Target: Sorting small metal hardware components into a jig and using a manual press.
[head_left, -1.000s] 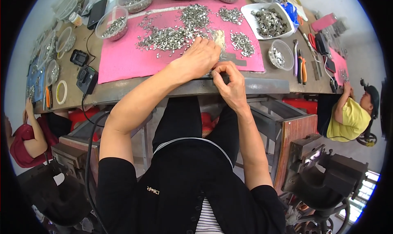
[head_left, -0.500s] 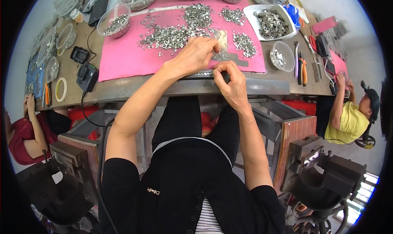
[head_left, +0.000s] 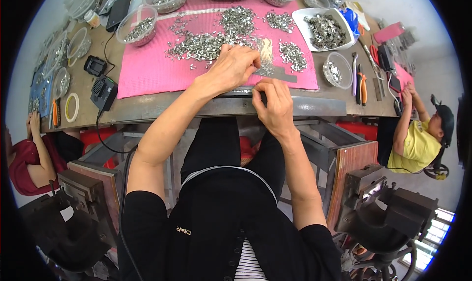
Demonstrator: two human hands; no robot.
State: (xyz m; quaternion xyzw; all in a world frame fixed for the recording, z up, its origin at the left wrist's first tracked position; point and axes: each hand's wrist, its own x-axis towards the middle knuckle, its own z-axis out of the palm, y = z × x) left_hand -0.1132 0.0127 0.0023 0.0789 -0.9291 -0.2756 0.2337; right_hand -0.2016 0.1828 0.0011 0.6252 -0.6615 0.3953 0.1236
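Observation:
My left hand [head_left: 230,69] bends over the near edge of a pink mat [head_left: 147,77], its fingers and thumb drawn together; what they pinch, if anything, is hidden. Beside its fingertips, thin silvery pins [head_left: 266,69] lie loosely at a flat grey metal plate [head_left: 286,76]. Closer to me, a dark narrow strip holding a row of small shiny parts [head_left: 241,90] lies along the bench edge. Over the strip's right end is my right hand [head_left: 276,104], fingers curled and closed; I cannot see what is inside. Small silvery metal pieces [head_left: 199,47] are heaped beyond my left hand.
Clear tubs of metal pieces [head_left: 139,28] and a white tray [head_left: 301,28] ring the mat. Orange-handled pliers [head_left: 362,87] lie right; a black charger-like device [head_left: 103,93] with a cable sits left. A person in yellow [head_left: 410,146] works at right, another in dark red [head_left: 32,163] at left.
My right hand has turned slightly, its fingers folding more over the strip's end. My left hand has shifted only a little. At right, the other person's arms have moved.

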